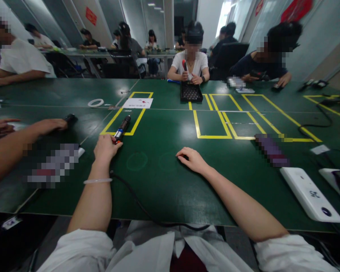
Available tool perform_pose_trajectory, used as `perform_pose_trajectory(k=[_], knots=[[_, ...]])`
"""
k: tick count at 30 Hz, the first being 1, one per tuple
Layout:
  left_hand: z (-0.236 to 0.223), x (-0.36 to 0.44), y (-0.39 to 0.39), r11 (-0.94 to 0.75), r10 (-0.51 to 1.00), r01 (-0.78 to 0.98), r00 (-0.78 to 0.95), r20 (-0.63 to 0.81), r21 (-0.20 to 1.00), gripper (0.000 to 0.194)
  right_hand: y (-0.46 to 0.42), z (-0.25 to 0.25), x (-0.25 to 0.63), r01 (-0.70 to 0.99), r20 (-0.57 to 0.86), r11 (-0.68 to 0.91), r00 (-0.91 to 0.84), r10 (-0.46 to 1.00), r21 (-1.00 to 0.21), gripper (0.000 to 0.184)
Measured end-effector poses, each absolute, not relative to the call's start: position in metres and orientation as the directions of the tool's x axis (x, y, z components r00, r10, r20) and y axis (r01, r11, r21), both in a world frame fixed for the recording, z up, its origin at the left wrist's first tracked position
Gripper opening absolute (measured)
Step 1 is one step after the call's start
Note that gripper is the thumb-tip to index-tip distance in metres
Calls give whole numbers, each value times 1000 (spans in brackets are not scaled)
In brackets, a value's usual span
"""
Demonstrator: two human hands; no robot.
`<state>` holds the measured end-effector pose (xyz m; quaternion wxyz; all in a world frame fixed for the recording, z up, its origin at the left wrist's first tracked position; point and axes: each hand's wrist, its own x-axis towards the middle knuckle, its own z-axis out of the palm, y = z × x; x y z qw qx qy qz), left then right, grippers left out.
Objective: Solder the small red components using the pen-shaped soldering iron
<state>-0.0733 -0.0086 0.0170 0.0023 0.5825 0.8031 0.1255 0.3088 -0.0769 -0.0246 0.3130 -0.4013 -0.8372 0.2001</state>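
Note:
My left hand (106,147) is closed around the near end of a cylindrical tool, black with a blue-and-silver band (121,130) and a bit of red-orange near my fingers. The tool lies at a slant across the front edge of a yellow-taped rectangle, its black end pointing away from me. What kind of tool it is, I cannot tell. To the right, my right hand (193,159) rests on the green table (164,196), holding nothing, with loosely bent fingers. Faint ring marks (137,161) show on the tabletop between my hands.
A white paper (138,103) and a white ring (95,102) lie farther off. To my right are a phone (272,150) and a white power bank (311,194). A black cable (136,198) crosses the near edge. Opposite, a person works over a black tray (191,93); another person's arm (19,145) reaches in from the left.

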Motion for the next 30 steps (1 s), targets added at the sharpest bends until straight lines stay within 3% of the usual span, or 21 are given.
perform_pose_trajectory(k=[7,11,14,17,20,24,27,30], knots=[[21,-74,-10,280,939,943,-308,155,177,30,-77,-25,309,544,364,598,-482,797,-588,11],[22,-65,-11,237,919,953,-283,273,190,31,-77,-24,308,540,361,595,-482,798,-595,12],[19,-46,-11,55,919,936,-184,348,348,30,-77,-24,307,543,362,596,-481,798,-592,11],[13,-12,-15,-238,954,801,87,286,550,31,-77,-24,306,544,361,594,-480,800,-592,11],[6,28,-26,-385,916,638,355,188,667,32,-78,-23,306,539,363,597,-483,797,-594,11],[0,68,-44,-443,824,521,557,104,729,30,-80,-22,304,501,361,596,-491,793,-627,20],[-4,80,-53,-400,791,455,610,49,795,31,-81,-22,302,460,355,609,-526,773,-646,26],[-6,83,-56,-311,784,376,620,12,873,35,-83,-21,300,443,355,626,-552,755,-642,21]])
